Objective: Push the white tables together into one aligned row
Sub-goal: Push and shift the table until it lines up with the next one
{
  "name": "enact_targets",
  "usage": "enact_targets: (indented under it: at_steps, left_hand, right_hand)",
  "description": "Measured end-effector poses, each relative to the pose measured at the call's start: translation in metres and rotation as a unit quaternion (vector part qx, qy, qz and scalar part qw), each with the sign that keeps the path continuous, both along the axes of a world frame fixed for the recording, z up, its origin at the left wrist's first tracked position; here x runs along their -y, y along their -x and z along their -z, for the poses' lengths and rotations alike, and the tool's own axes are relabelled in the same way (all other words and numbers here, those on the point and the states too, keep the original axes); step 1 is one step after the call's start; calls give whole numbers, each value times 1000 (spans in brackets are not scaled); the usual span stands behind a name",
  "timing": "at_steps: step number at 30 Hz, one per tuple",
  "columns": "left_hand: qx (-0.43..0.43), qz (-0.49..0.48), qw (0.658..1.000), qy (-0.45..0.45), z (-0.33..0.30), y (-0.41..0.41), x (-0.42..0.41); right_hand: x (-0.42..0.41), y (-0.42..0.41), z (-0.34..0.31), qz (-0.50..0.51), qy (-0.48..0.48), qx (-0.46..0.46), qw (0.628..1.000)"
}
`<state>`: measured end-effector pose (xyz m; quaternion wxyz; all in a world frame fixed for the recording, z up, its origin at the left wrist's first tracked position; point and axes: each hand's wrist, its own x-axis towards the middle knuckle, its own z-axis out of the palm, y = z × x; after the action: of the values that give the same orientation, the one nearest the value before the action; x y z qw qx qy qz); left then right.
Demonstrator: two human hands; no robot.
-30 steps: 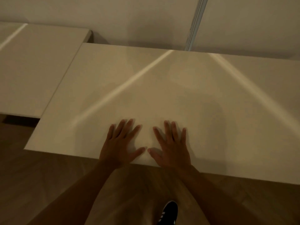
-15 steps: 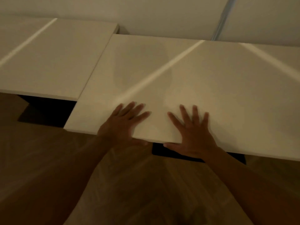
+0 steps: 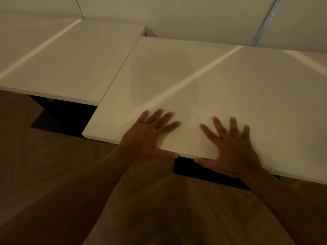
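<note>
Near white bench (image 3: pixel 238 96) ran long axis left-right, side butted against left white bench (image 3: pixel 67 68), front edge sticking out nearer. Left hand (image 3: pixel 146 137) and right hand (image 3: pixel 231 149) flat on top, fingers spread, thumbs hooked under the edge, so grip loosely holding it.

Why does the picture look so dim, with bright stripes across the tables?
Head view: the room is dim and yellowish; slanting streaks of glare cross the near table and the far table; the right hand is slightly motion-blurred, the left hand sharper.
</note>
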<state>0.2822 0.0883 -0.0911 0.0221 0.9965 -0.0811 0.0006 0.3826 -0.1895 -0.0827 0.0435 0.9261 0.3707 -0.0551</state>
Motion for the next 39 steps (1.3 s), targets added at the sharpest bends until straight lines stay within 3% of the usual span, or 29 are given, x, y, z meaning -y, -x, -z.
enact_targets:
  at_steps: [39]
  left_hand:
    - [28,8,999,-13,5,-35,-22]
  right_hand:
    - [-13,-25,3,-3,28,47,999]
